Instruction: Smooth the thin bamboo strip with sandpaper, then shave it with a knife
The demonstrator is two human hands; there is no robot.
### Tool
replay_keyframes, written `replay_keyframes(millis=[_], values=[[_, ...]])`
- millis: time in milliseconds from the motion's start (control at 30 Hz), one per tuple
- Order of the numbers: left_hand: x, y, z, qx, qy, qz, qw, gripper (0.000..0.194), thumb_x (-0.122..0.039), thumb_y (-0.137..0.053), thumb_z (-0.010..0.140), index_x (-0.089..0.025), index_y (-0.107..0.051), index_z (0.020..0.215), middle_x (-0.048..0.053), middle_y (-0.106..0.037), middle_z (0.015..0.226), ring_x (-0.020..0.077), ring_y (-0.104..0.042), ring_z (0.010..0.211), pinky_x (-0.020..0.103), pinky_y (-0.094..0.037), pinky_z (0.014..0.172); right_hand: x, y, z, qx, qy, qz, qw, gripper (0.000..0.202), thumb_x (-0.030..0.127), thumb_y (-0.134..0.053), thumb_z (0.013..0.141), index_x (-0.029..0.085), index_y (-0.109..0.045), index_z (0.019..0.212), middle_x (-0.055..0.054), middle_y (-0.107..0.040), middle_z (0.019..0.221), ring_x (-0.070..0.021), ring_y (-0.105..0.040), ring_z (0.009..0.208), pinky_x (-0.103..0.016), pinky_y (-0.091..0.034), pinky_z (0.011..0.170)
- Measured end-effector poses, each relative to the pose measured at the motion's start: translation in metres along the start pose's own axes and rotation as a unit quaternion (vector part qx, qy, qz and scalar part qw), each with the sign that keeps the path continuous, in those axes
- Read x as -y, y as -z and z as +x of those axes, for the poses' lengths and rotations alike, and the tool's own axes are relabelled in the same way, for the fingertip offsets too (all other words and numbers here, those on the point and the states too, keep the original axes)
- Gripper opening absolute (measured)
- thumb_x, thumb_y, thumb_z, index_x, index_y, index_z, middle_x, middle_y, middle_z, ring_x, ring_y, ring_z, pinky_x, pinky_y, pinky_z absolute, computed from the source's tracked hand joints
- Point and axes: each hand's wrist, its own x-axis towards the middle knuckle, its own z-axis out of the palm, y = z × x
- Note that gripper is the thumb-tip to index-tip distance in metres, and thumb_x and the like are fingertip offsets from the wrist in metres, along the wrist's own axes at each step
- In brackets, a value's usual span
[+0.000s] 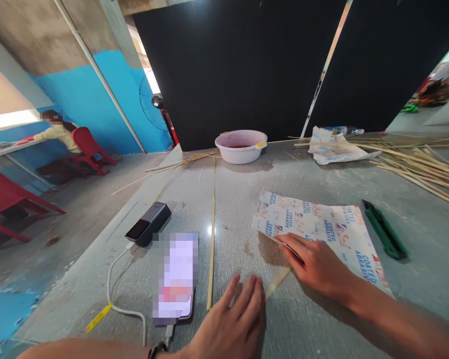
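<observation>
My left hand (235,319) rests palm down at the bottom centre, its fingers stretched forward. Between the hands, a pale bamboo strip (279,281) lies slanted on the table, its lower end beside my left fingers and its upper end under my right hand. My right hand (314,259) is closed on the near left edge of a sheet of abrasive paper (318,219), whose printed white backing faces up and whose dark side shows at the lifted edge. A longer bamboo strip (212,224) runs away from me, left of both hands.
Left on the grey table (134,299) are a phone (177,279) and a black power bank (148,224) with a white cable. A green cutter (385,229) lies right. Farther back stand a basin (241,147), crumpled paper (333,147) and bamboo strips (426,167). A person sits far left.
</observation>
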Motion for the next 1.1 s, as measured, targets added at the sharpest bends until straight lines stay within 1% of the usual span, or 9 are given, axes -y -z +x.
replay_keyframes(millis=[100, 167, 200, 300, 400, 567, 767, 967, 1100], values=[[0.008, 0.008, -0.008, 0.021, 0.030, -0.016, 0.999, 0.078, -0.074, -0.037, 0.107, -0.012, -0.078, 0.129, 0.019, -0.063, 0.154, 0.0375, -0.049, 0.149, 0.055, -0.030, 0.123, 0.001, 0.007, 0.002, -0.025, 0.014, -0.005, 1.000, 0.035, 0.020, -0.041, 0.113, 0.018, -0.073, 0.125, -0.012, -0.081, 0.112, -0.0283, -0.081, 0.093, -0.040, -0.065, 0.073], [0.011, 0.011, -0.009, 0.030, 0.047, -0.036, 0.998, 0.087, -0.082, -0.032, 0.104, -0.012, -0.081, 0.125, 0.020, -0.060, 0.157, 0.0389, -0.048, 0.150, 0.055, -0.032, 0.121, 0.001, 0.009, 0.003, -0.022, 0.019, -0.006, 1.000, 0.035, 0.018, -0.041, 0.112, 0.018, -0.074, 0.124, -0.013, -0.081, 0.113, -0.0278, -0.081, 0.095, -0.040, -0.065, 0.075], [0.011, 0.011, -0.009, 0.034, 0.050, -0.049, 0.997, 0.079, -0.079, -0.037, 0.105, -0.016, -0.082, 0.122, 0.018, -0.060, 0.159, 0.0374, -0.049, 0.150, 0.054, -0.034, 0.120, 0.001, 0.009, 0.003, -0.012, 0.020, -0.005, 1.000, 0.035, 0.018, -0.041, 0.112, 0.018, -0.074, 0.123, -0.012, -0.080, 0.113, -0.0274, -0.080, 0.096, -0.039, -0.064, 0.076], [0.010, 0.008, -0.004, 0.056, 0.034, -0.075, 0.995, 0.041, -0.056, -0.060, 0.106, -0.023, -0.085, 0.112, 0.014, -0.060, 0.159, 0.0324, -0.055, 0.146, 0.050, -0.040, 0.118, -0.002, 0.008, 0.002, 0.033, 0.005, -0.004, 0.999, 0.032, 0.017, -0.042, 0.110, 0.020, -0.074, 0.115, -0.010, -0.080, 0.107, -0.0254, -0.079, 0.091, -0.037, -0.061, 0.075], [0.010, 0.005, 0.006, 0.065, 0.005, -0.076, 0.995, 0.028, -0.044, -0.071, 0.100, -0.020, -0.087, 0.101, 0.019, -0.063, 0.154, 0.0337, -0.060, 0.139, 0.047, -0.045, 0.114, -0.004, 0.007, 0.002, 0.051, -0.012, -0.003, 0.999, 0.031, 0.019, -0.042, 0.111, 0.021, -0.073, 0.107, -0.008, -0.079, 0.099, -0.0242, -0.078, 0.085, -0.034, -0.058, 0.071], [0.010, 0.002, 0.026, 0.043, 0.004, -0.064, 0.997, 0.026, -0.039, -0.075, 0.098, -0.015, -0.086, 0.097, 0.018, -0.073, 0.130, 0.0286, -0.069, 0.119, 0.036, -0.053, 0.099, -0.002, 0.006, 0.002, 0.035, -0.004, 0.004, 0.999, 0.033, 0.017, -0.042, 0.111, 0.023, -0.074, 0.113, -0.008, -0.080, 0.101, -0.0245, -0.078, 0.088, -0.033, -0.059, 0.073], [0.004, -0.001, 0.030, -0.005, 0.022, -0.062, 0.998, 0.027, -0.037, -0.070, 0.099, -0.016, -0.085, 0.094, 0.020, -0.073, 0.133, 0.0319, -0.069, 0.123, 0.041, -0.048, 0.110, -0.002, 0.003, -0.001, 0.028, 0.003, -0.004, 1.000, 0.034, 0.017, -0.044, 0.108, 0.024, -0.077, 0.116, -0.009, -0.081, 0.103, -0.0250, -0.079, 0.086, -0.035, -0.062, 0.072], [-0.003, -0.005, 0.029, -0.012, 0.050, -0.031, 0.998, 0.038, -0.034, -0.052, 0.107, -0.010, -0.080, 0.116, 0.016, -0.074, 0.131, 0.0283, -0.069, 0.121, 0.040, -0.045, 0.110, -0.008, 0.002, -0.003, 0.023, -0.008, -0.042, 0.999, 0.038, 0.015, -0.041, 0.107, 0.021, -0.076, 0.121, -0.012, -0.082, 0.111, -0.0278, -0.081, 0.090, -0.040, -0.066, 0.074], [-0.010, -0.009, 0.032, -0.023, 0.077, -0.016, 0.997, 0.049, -0.040, -0.044, 0.108, -0.007, -0.078, 0.121, 0.016, -0.075, 0.128, 0.0292, -0.068, 0.121, 0.042, -0.042, 0.110, -0.009, 0.002, -0.004, 0.047, 0.000, -0.041, 0.998, 0.039, 0.015, -0.040, 0.108, 0.020, -0.075, 0.122, -0.012, -0.081, 0.111, -0.0277, -0.081, 0.091, -0.039, -0.067, 0.075]])
